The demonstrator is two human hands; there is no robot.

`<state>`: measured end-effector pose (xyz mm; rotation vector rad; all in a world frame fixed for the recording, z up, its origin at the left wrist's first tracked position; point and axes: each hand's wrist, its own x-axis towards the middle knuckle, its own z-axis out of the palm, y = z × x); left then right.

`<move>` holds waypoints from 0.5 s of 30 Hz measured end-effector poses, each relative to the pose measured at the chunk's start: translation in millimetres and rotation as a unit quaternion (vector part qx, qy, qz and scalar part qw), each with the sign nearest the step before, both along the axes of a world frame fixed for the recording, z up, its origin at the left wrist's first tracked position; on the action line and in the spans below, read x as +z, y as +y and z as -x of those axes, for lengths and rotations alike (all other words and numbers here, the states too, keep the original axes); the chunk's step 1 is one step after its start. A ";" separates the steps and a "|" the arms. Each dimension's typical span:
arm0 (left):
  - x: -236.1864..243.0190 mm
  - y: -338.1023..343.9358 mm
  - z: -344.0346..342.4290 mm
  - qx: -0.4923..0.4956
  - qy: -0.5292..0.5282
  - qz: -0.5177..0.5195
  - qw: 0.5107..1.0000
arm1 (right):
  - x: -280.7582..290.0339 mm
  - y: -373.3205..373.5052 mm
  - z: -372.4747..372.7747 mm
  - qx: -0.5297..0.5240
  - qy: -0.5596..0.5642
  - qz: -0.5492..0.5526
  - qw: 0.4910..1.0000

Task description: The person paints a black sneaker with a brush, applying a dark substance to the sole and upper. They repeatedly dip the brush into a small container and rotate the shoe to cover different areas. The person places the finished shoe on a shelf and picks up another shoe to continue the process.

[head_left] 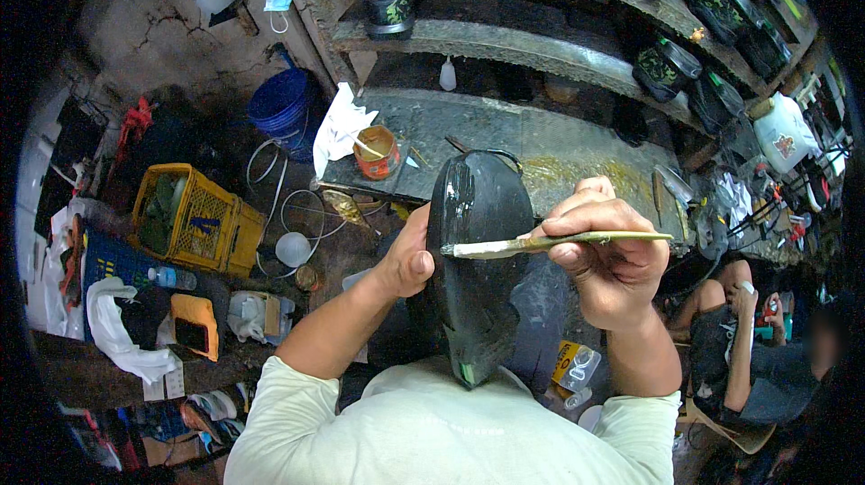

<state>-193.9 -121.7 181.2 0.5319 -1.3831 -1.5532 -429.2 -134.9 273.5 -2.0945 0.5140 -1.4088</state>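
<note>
A long black shoe [482, 287] stands out in front of my chest, its rounded end pointing away from me. My left hand [410, 255] grips its left side, the thumb showing and the other fingers partly hidden behind it. In my right hand [608, 255] a thin brush [577, 240] is pinched level across the shoe. The brush's pale, dark-ended tip touches the shoe's left edge, where a wet, glossy streak runs along the black surface.
On the bench [423, 120] stand an orange can [378, 160] with a stick in it and white paper [341, 129]. Shelves above hold several black shoes [389, 9]. Left are a yellow crate [194, 219] and blue bucket [284, 111]. Another person [757, 368] sits at right.
</note>
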 end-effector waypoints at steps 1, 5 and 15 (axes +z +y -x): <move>1.1 0.7 -1.1 -0.006 0.006 -0.033 0.999 | -0.2 1.0 -0.5 0.001 0.001 0.003 1.000; 3.2 1.7 -4.9 -0.026 0.029 -0.105 0.994 | 0.2 5.7 -1.7 0.019 0.007 0.010 1.000; -9.7 -0.3 0.1 -0.015 0.053 -0.028 0.998 | -3.3 0.7 -2.3 -0.049 -0.082 -0.044 0.994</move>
